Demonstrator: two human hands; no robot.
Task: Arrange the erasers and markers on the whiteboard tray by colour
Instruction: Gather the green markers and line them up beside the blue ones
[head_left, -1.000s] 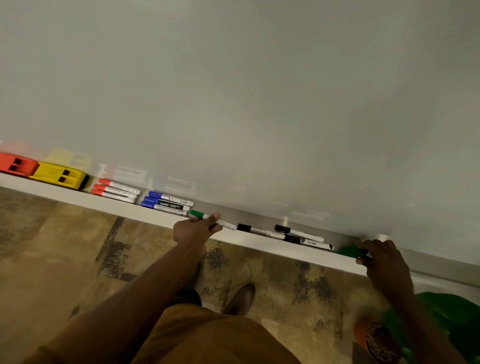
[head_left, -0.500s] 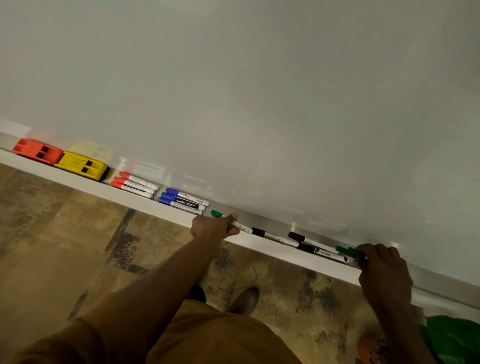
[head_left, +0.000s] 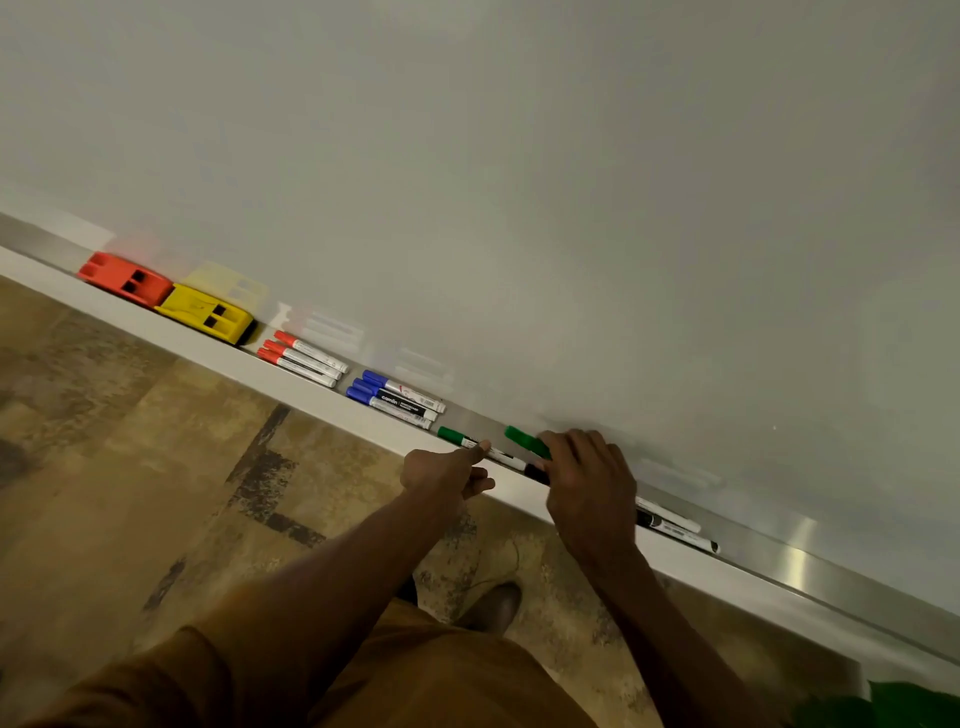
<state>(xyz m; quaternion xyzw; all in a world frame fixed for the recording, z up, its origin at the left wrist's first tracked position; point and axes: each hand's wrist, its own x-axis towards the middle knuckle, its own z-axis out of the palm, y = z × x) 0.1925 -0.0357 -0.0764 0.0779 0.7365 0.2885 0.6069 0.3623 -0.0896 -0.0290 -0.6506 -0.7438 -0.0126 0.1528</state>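
Now pairing the green markers

The right hand is holding a green marker in closed fingers above the tray; the left hand is pinching the other green marker lying there. Best laid parallel, caps aligned, just beside the blue markers.

Along the tray are lying a red eraser, a yellow eraser, three red markers and three blue markers — in that order. The left hand is pinching one green marker at the tray's edge; the right hand is gripping another green one just beside it. Black markers are lying past the right wrist.
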